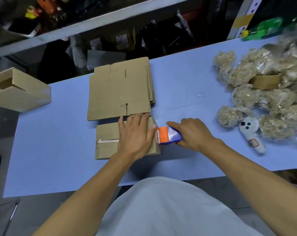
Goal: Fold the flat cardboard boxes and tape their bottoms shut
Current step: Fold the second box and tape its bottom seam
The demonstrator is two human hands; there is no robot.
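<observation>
A small folded cardboard box [107, 142] lies bottom-up on the blue table [50, 150], with a strip of clear tape running along its seam. My left hand [135, 135] presses flat on the box's right part, fingers spread. My right hand [192, 133] grips a blue and orange tape dispenser [168, 135] at the box's right edge, its orange cutter against the cardboard. Just behind the box lies a stack of flat cardboard boxes [120, 89].
An assembled open box [20, 91] stands at the table's left edge. Several bagged bundles of beige filler [263, 86], a brown tape roll core [265, 80] and a white plush toy [251, 133] crowd the right side. Dark shelving runs behind the table.
</observation>
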